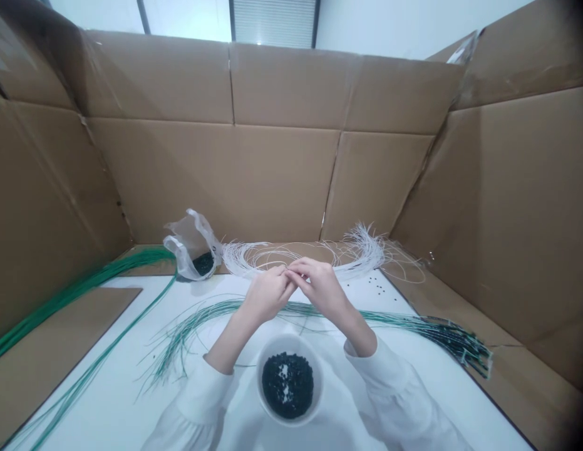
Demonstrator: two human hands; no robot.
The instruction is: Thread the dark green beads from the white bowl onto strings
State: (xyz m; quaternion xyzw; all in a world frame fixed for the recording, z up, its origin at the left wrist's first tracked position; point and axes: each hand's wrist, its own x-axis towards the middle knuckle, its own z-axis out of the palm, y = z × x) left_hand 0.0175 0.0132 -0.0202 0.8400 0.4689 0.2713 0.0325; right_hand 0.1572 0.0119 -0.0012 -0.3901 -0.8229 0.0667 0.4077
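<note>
My left hand [269,292] and my right hand [319,285] meet fingertip to fingertip above the middle of the white table. Both are closed in a pinch, and whatever lies between the fingertips is too small to make out. Beneath them, a bundle of thin green wires [216,308] runs across the table, with dark pieces [460,344] clustered at its right end. Nearer to me, between my forearms, stands a white bowl [318,401] holding many small black pieces [291,376].
Behind my hands lies a coil of white wires [361,254]. An open plastic bag [192,241] with dark pieces stands at the back left. More green wires [84,288] run along the left side. Small black bits [376,287] dot the table. Cardboard walls [272,169] enclose it.
</note>
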